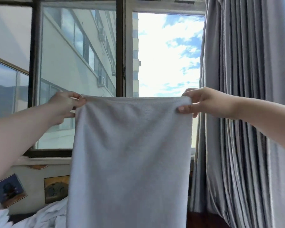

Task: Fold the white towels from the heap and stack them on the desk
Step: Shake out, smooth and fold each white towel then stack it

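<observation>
before the dark-framed window (122, 46), i hold one soft white terry towel (130, 153) up by its top hem, so it hangs flat and long below my hands. to fold it well, i judge i should keep the hem taut and level, then bring the two corners together evenly so the side edges match. my left hand (66, 104) pinches the towel's top left corner between thumb and fingertips; my right hand (202, 101) pinches the top right corner, thumb on the near face, fingers curled behind. low and left of the window, the crumpled white heap of towels (44, 216) lies under the hanging towel's bottom left. the pleated grey curtain (240, 112) hangs right of the window.
</observation>
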A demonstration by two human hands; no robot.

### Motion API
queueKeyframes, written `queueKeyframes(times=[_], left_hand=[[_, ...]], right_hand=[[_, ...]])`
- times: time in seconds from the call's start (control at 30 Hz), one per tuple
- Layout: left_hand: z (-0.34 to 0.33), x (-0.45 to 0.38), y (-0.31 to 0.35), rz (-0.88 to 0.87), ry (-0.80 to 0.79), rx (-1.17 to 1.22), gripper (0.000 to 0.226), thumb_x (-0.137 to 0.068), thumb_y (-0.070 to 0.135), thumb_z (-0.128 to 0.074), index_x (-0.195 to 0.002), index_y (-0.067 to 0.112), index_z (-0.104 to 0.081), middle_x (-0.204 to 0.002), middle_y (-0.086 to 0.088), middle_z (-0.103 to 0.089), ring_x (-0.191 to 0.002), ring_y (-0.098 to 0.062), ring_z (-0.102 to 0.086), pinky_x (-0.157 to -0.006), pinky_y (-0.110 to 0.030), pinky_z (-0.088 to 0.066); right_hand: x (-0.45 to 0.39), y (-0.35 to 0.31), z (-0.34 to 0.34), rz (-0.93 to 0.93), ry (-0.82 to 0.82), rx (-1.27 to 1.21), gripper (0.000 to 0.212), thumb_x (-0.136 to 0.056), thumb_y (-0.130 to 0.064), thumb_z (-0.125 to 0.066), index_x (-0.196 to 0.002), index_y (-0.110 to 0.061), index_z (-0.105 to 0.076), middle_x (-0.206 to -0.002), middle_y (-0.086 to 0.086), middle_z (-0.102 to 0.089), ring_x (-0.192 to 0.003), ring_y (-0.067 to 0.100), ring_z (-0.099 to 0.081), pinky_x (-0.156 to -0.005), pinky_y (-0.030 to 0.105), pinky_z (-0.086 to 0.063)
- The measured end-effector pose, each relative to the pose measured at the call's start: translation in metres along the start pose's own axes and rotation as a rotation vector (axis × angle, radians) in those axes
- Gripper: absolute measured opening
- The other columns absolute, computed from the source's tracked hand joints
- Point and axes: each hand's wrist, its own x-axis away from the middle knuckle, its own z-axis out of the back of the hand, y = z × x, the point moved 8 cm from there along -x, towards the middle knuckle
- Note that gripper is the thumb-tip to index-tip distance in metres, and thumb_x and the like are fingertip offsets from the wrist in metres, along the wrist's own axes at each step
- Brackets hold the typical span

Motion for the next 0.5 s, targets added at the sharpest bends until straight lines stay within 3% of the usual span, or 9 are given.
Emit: queueKeyframes(times=[0.1, 0.2, 0.27, 0.37, 0.5], left_hand=[[0.011, 0.007, -0.003, 0.008, -0.156, -0.066, 0.002, -0.091, 0.014, -0.064, -0.091, 0.014, -0.063, -0.089, -0.001, -0.068, -0.079, -0.011, -0.064, -0.057, -0.021, -0.055], [0.014, 0.009, 0.005, -0.016, -0.248, -0.129, 0.006, -0.089, 0.016, -0.067, -0.094, 0.013, -0.066, -0.088, -0.003, -0.073, -0.077, -0.010, -0.070, -0.061, -0.024, -0.056], [0.012, 0.009, 0.016, -0.043, -0.235, -0.114, 0.006, -0.089, 0.015, -0.067, -0.093, 0.016, -0.063, -0.088, -0.003, -0.072, -0.074, -0.010, -0.069, -0.058, -0.024, -0.056], [0.006, 0.009, 0.037, -0.131, -0.250, -0.158, 0.009, -0.092, 0.015, -0.065, -0.100, 0.018, -0.062, -0.094, -0.007, -0.069, -0.082, -0.016, -0.066, -0.061, -0.026, -0.055], [-0.003, 0.021, 0.068, -0.356, -0.294, -0.288, 0.018, -0.097, 0.013, -0.057, -0.099, 0.029, -0.064, -0.091, -0.001, -0.059, -0.078, -0.009, -0.062, -0.061, -0.021, -0.053]], right_hand=[[-0.014, -0.001, 0.021, -0.036, -0.014, 0.042, 0.037, -0.083, -0.046, -0.063, -0.099, -0.013, -0.070, -0.097, 0.002, -0.071, -0.090, 0.020, -0.067, -0.079, 0.035, -0.052], [-0.023, 0.001, 0.038, -0.087, -0.032, 0.391, 0.037, -0.091, -0.052, -0.053, -0.089, -0.018, -0.068, -0.083, 0.004, -0.071, -0.082, 0.025, -0.065, -0.078, 0.038, -0.053], [-0.028, -0.004, 0.043, -0.091, -0.030, 0.618, 0.048, -0.087, -0.065, -0.043, -0.080, -0.022, -0.064, -0.076, -0.002, -0.068, -0.074, 0.017, -0.062, -0.072, 0.034, -0.051], [-0.033, -0.013, 0.052, -0.081, -0.015, 0.915, 0.062, -0.074, -0.082, -0.031, -0.071, -0.027, -0.058, -0.083, -0.010, -0.063, -0.075, 0.009, -0.058, -0.071, 0.035, -0.050], [-0.032, -0.011, 0.063, -0.124, -0.022, 1.000, 0.057, -0.073, -0.085, -0.026, -0.068, -0.035, -0.052, -0.084, -0.017, -0.057, -0.077, 0.004, -0.054, -0.074, 0.037, -0.048]])
